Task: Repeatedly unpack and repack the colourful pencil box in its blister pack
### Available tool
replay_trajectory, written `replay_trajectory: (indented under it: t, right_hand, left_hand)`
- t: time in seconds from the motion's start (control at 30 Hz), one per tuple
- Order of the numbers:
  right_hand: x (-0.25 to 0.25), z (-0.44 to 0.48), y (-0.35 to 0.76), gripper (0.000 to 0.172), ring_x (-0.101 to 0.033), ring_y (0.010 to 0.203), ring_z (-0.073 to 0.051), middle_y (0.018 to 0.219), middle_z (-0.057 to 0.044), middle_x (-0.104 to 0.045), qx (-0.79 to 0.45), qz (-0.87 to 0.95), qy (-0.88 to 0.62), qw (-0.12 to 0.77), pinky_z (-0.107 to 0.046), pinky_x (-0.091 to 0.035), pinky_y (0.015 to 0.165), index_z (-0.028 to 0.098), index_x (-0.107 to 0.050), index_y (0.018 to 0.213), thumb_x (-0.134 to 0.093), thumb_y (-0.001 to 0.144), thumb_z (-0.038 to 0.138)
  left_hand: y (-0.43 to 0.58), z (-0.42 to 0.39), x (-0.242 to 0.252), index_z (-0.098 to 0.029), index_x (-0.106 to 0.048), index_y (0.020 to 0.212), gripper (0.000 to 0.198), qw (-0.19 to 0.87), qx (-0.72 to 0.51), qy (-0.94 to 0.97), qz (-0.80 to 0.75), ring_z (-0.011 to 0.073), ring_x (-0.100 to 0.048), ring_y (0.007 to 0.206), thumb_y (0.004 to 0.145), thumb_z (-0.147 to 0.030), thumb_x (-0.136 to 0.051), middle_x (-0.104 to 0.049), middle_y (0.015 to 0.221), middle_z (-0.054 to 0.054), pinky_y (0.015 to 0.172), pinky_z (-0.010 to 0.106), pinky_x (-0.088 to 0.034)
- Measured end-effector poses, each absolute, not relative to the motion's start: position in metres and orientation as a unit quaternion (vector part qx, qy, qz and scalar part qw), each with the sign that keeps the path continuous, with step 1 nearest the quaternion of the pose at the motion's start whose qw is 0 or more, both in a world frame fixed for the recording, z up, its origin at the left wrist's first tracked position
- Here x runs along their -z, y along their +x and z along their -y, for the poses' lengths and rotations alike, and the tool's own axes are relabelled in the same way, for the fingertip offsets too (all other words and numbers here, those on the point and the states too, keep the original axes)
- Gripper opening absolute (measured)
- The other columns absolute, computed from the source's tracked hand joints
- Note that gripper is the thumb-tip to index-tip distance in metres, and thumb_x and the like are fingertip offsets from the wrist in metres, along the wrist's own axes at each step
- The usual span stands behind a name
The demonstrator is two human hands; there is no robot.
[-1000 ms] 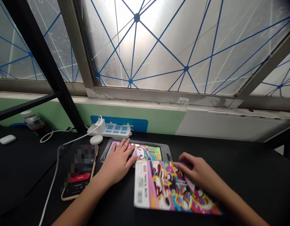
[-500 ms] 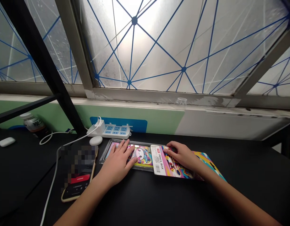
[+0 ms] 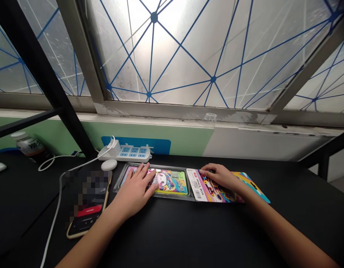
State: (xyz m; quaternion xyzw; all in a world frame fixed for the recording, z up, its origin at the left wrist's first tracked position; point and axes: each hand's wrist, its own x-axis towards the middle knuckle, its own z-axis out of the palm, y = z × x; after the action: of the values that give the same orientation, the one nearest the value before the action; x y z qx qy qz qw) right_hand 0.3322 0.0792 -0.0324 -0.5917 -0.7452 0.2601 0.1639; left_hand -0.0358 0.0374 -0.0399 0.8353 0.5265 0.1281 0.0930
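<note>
A colourful cartoon-printed pencil box [image 3: 176, 183] lies flat in a clear plastic tray [image 3: 191, 192] on the black desk. My left hand [image 3: 138, 190] rests palm down across the left part of the box, fingers spread, hiding that portion. To the right, a bright printed backing card [image 3: 199, 188] labelled "PENCIL BOX" overlaps the tray's right end. My right hand [image 3: 220, 176] is on the card, fingers bent at its upper edge, gripping it. The undersides of those fingers are hidden.
A phone [image 3: 89, 208] lies left of my left forearm. Behind it are a white oval case [image 3: 109, 165], a power strip [image 3: 135, 153] and a trailing white cable [image 3: 58, 208]. A bottle [image 3: 30, 147] stands at far left. A clear cup [image 3: 210, 117] sits on the sill.
The backing card has slid right with my right hand, uncovering more of the pencil box and the tray's right end. My left hand stays on the box. The camera view has shifted slightly.
</note>
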Motion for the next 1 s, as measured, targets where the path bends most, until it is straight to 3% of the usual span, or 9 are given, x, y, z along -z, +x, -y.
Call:
replay_trajectory:
  t: [0.33,0.77,0.9,1.0]
  right_hand:
    - [0.025,-0.071,0.343,0.042,-0.067,0.090,-0.026,0.098,-0.006,-0.073,-0.188,0.736,-0.614,0.214,-0.035,-0.050,0.080,0.025,-0.077,0.092,-0.058,0.085,0.062]
    - [0.037,-0.057,0.300,0.038,-0.066,0.089,-0.024,0.098,-0.007,-0.070,-0.185,0.733,-0.614,0.225,-0.035,-0.049,0.080,0.025,-0.074,0.091,-0.054,0.090,0.057]
    - [0.034,-0.052,0.290,0.038,-0.065,0.091,-0.024,0.101,-0.008,-0.067,-0.194,0.738,-0.611,0.211,-0.036,-0.049,0.083,0.025,-0.074,0.094,-0.052,0.092,0.056]
    - [0.032,-0.049,0.286,0.039,-0.065,0.094,-0.025,0.102,-0.008,-0.068,-0.200,0.743,-0.609,0.194,-0.037,-0.048,0.086,0.025,-0.073,0.096,-0.049,0.093,0.056]
  left_hand:
    - [-0.034,-0.036,0.035,-0.026,-0.046,0.148,0.059,0.090,-0.100,0.836,-0.531,0.0320,-0.020,0.151,0.100,-0.058,-0.033,-0.027,0.162,0.010,0.117,0.059,-0.018]
    - [-0.012,-0.025,0.043,-0.023,-0.048,0.146,0.061,0.092,-0.135,0.839,-0.520,0.0345,-0.020,0.150,0.100,-0.060,-0.033,-0.028,0.162,0.012,0.118,0.061,-0.017]
    - [0.007,-0.008,0.034,-0.023,-0.046,0.147,0.060,0.186,-0.196,0.838,-0.474,0.0333,-0.023,0.150,0.099,-0.059,-0.038,-0.028,0.161,0.013,0.119,0.061,-0.015]
    - [0.011,0.001,0.021,-0.028,-0.046,0.146,0.052,0.315,-0.296,0.793,-0.429,0.0291,-0.034,0.146,0.101,-0.053,-0.040,-0.031,0.161,0.010,0.117,0.052,-0.031]
